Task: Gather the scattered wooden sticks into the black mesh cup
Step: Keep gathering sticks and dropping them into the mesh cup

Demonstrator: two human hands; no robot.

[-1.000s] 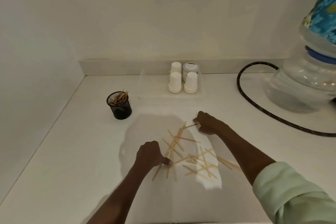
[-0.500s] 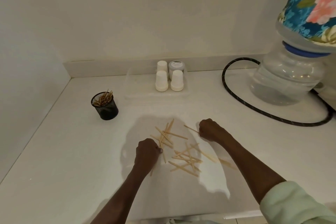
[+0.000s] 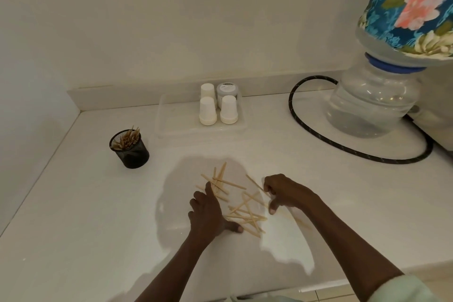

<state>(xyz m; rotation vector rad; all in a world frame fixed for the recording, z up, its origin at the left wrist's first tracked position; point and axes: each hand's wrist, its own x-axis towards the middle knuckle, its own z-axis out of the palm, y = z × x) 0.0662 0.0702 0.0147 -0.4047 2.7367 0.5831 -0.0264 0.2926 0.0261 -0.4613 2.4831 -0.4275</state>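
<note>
Several thin wooden sticks (image 3: 241,211) lie scattered and crossed on the white counter between my hands. My left hand (image 3: 208,213) lies flat on the counter at the left side of the pile, fingers spread, a fingertip touching the upper sticks (image 3: 220,180). My right hand (image 3: 284,191) is at the pile's right side, fingers curled down and pinching the end of one stick (image 3: 256,182). The black mesh cup (image 3: 129,148) stands upright to the far left, with several sticks standing in it.
A clear tray (image 3: 171,125) at the back holds white paper cups (image 3: 207,111) and a grey jar (image 3: 226,91). A large water bottle (image 3: 375,103) with a floral cover stands at right, a black hose (image 3: 318,133) looping before it. Walls enclose the left and back.
My left hand has opened from a fist and spread flat against the pile. The view has shifted, so everything sits lower and more to the left. My right hand stays at the right side.
</note>
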